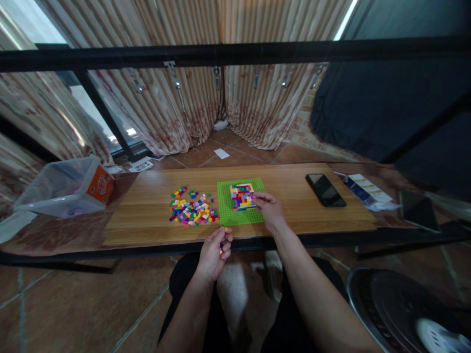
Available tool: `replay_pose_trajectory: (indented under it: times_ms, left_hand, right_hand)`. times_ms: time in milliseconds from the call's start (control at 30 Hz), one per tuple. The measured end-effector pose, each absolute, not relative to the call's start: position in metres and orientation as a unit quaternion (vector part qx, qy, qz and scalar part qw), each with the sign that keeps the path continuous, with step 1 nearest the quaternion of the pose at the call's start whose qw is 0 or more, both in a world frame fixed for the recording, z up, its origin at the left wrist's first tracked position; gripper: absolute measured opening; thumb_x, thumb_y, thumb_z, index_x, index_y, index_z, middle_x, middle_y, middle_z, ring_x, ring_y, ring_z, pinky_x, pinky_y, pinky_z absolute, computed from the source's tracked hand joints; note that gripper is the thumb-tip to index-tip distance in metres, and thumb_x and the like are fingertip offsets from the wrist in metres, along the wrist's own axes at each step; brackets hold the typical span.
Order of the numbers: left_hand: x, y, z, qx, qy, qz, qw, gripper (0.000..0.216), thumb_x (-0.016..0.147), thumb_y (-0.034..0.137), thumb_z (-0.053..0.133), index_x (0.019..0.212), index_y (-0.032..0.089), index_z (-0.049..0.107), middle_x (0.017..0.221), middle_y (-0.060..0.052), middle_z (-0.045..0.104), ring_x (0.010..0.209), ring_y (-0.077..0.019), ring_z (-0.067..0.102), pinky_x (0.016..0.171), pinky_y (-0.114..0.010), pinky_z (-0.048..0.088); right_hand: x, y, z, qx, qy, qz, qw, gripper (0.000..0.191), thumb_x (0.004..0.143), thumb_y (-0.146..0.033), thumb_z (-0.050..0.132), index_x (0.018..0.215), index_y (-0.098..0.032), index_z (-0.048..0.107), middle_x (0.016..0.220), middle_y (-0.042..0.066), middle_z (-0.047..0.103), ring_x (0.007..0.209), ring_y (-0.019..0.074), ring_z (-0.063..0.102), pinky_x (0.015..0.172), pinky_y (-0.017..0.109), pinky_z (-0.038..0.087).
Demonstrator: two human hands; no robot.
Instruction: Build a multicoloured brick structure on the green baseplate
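Observation:
A green baseplate [225, 208] lies on the wooden table [147, 215], with a block of coloured bricks [241, 195] built on its upper right part. My right hand [270, 211] rests at the plate's right edge, fingertips pinched against the built bricks. A loose pile of small coloured bricks [192, 207] lies just left of the plate. My left hand [215, 251] hovers at the table's front edge below the plate, fingers curled around a few small bricks, yellow and red ones showing.
A clear plastic bin [59, 189] with an orange carton [100, 184] stands at the far left. A black phone [326, 190] and a leaflet [366, 190] lie to the right, a dark tablet [418, 211] beyond. A fan [401, 304] sits on the floor at lower right.

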State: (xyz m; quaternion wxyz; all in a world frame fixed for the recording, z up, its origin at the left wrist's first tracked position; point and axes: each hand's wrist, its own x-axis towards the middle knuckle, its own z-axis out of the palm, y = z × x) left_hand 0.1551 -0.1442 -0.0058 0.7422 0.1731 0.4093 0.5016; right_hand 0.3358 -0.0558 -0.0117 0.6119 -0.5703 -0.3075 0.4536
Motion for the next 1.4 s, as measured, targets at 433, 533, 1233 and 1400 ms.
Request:
replay_pose_trajectory:
  times_ms: [433,533,1233,1400]
  left_hand:
    - [0.156,-0.144,-0.006,0.182,0.412,0.501,0.739,0.04,0.065,0.039,0.083,0.084,0.01,0.065,0.066,0.003,0.054,0.044,0.0002,0.033,0.036,-0.013,0.017]
    - [0.156,-0.145,-0.006,0.187,0.411,0.503,0.737,0.041,0.065,0.041,0.083,0.084,0.01,0.064,0.066,0.003,0.054,0.044,0.0,0.033,0.036,-0.013,0.017]
    - [0.16,-0.148,-0.01,0.158,0.411,0.519,0.733,0.046,0.065,0.048,0.082,0.074,0.014,0.052,0.058,0.006,0.048,0.042,-0.0004,0.032,0.036,-0.013,0.017]
    - [0.158,-0.148,-0.008,0.176,0.403,0.503,0.744,0.047,0.068,0.05,0.079,0.085,0.011,0.061,0.062,0.005,0.049,0.042,0.0003,0.031,0.036,-0.013,0.016]
  right_hand:
    - [0.332,-0.056,-0.005,-0.583,-0.303,0.458,0.599,0.028,0.05,-0.033,0.074,0.075,-0.019,0.071,0.068,0.001,0.069,0.059,0.013,0.056,0.051,0.024,0.038]
    - [0.331,-0.055,-0.008,-0.582,-0.317,0.438,0.607,0.032,0.052,-0.038,0.074,0.077,-0.018,0.07,0.072,0.002,0.069,0.061,0.0139,0.057,0.054,0.025,0.041]
    - [0.278,-0.128,0.004,-0.481,-0.67,0.394,0.407,0.016,0.087,-0.027,0.056,0.086,-0.022,0.071,0.084,0.003,0.065,0.077,0.0157,0.063,0.074,0.03,0.048]
    - [0.287,-0.122,0.003,-0.5,-0.599,0.413,0.469,0.019,0.086,-0.033,0.057,0.091,-0.022,0.071,0.081,0.002,0.071,0.073,0.0166,0.065,0.068,0.029,0.049]
